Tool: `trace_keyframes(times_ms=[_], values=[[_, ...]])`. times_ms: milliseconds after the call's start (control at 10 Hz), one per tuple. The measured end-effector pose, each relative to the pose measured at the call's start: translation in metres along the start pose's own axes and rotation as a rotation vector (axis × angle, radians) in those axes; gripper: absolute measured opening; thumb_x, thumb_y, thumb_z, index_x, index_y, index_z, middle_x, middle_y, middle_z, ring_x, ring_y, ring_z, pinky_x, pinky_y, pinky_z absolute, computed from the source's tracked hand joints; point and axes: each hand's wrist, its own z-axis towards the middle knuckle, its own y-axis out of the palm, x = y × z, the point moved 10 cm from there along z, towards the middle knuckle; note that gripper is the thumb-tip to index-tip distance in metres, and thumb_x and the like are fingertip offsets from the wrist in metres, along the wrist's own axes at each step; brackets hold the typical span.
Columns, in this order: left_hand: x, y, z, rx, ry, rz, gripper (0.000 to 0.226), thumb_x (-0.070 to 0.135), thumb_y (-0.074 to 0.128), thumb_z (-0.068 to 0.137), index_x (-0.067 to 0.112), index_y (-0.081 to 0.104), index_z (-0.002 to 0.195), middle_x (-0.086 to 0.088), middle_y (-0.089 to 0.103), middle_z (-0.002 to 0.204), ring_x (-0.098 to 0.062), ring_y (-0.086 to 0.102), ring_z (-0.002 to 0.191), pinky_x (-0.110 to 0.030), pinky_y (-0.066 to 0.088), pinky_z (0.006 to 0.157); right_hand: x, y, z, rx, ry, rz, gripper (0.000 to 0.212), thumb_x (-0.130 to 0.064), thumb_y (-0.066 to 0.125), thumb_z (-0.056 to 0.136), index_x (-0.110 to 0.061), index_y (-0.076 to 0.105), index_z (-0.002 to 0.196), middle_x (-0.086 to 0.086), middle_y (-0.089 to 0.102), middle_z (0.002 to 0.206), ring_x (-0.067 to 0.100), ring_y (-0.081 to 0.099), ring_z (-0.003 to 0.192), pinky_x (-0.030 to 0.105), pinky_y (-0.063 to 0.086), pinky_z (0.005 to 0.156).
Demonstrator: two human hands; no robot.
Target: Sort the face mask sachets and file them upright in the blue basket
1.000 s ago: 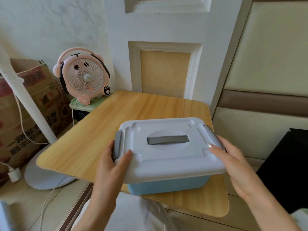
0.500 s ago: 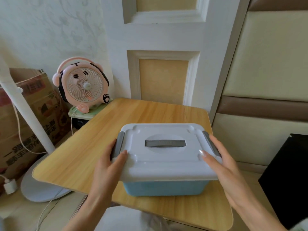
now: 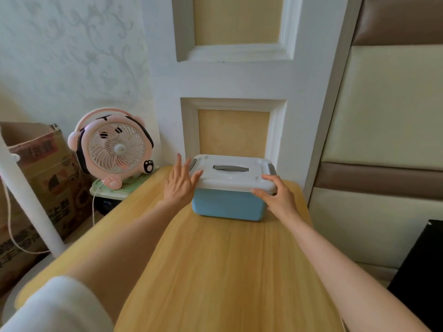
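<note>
- A pink round plastic fan with cartoon ears stood off the left edge of the light wooden desk, well apart from the work.
- The left hand lay open, fingers spread, with only its fingertips against the left end of the white lid; that arm reached far forward.
- The blue plastic basket, lid on and grey clips down, sat at the desk's far edge by the wall, straight ahead of both hands, its long axis running left to right.
- The right hand curled around the lid's near right corner, thumb under the rim, gripping the lid.
- No sachets showed; both hands seemed equally near, so unclipping looked next.
</note>
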Motion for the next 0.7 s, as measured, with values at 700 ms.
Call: trace_keyframes(times_ms=[700], values=[[0.052,-0.009,0.012,-0.136,0.061,-0.286,0.067,0.035,0.061,0.087,0.018,0.029,0.143,-0.005,0.033,0.147,-0.015,0.037,0.132,-0.031,0.032,0.107,-0.032,-0.036,0.008,0.073,-0.040,-0.071,0.058,-0.027,0.067,0.085,-0.028,0.041,0.137,-0.008,0.044,0.136,0.011,0.044,0.125,0.022,0.038,0.095]])
